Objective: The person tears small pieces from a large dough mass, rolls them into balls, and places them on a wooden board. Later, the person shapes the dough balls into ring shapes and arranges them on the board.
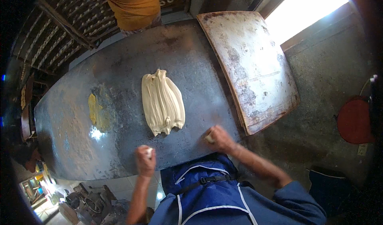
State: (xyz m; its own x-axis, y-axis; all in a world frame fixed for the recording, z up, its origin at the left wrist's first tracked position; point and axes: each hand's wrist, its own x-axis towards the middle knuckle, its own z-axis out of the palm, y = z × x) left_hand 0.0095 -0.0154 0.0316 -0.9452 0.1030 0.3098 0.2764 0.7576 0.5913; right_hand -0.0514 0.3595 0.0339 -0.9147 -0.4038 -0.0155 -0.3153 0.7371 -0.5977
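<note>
A large mound of glossy cream-coloured dough (162, 102), streaked lengthwise, lies on a dark, worn worktop (199, 65). Below it and to its left, my left hand (146, 159) is closed round a small pale lump (149, 152) near the worktop's front edge. My right hand (219, 139), slightly blurred, is closed round another pale lump (209, 137), below and right of the mound, apart from it. The fingers of both hands partly hide what they hold. A yellow smear (93, 107) marks the surface left of the mound.
Stacked stained metal trays (255, 69) sit at the worktop's right. A person in an orange garment (133, 3) stands at the far side. Racks with pale rings (64, 21) fill the upper left. A red round object (353, 120) is at the right, machinery (91, 203) lower left.
</note>
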